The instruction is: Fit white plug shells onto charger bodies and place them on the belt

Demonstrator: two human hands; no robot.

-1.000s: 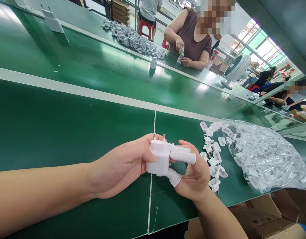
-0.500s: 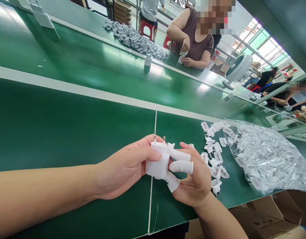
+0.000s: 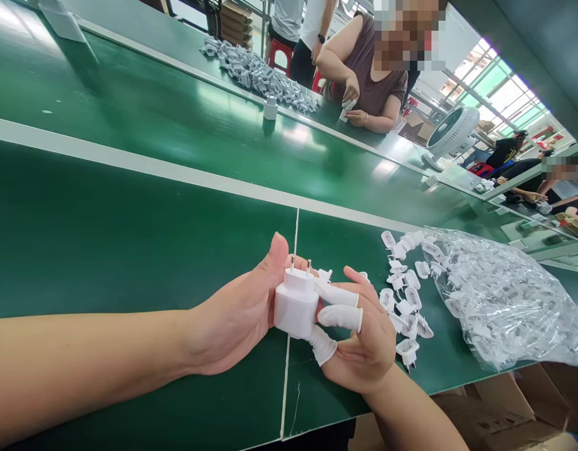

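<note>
A white two-pin plug adapter [image 3: 296,305] is held upright between both hands over the green table, its metal pins pointing up. My left hand [image 3: 242,313] supports it from the left and behind, with the thumb raised off it. My right hand [image 3: 357,332], with white covers on thumb and two fingers, grips its right side. Behind the right fingers a small white plug piece [image 3: 323,275] shows in part. Loose white plug pieces [image 3: 406,307] lie just right of my right hand.
A clear plastic bag [image 3: 514,300] of white pieces lies at right, above cardboard boxes [image 3: 496,407]. A white adapter [image 3: 270,108] stands on the far green strip. Across it are a heap of pieces [image 3: 261,75], a seated person [image 3: 364,69] and a fan [image 3: 453,134].
My left thumb has lifted off the adapter's front. The adapter on the far strip has shifted left. Another person now stands behind the heap.
</note>
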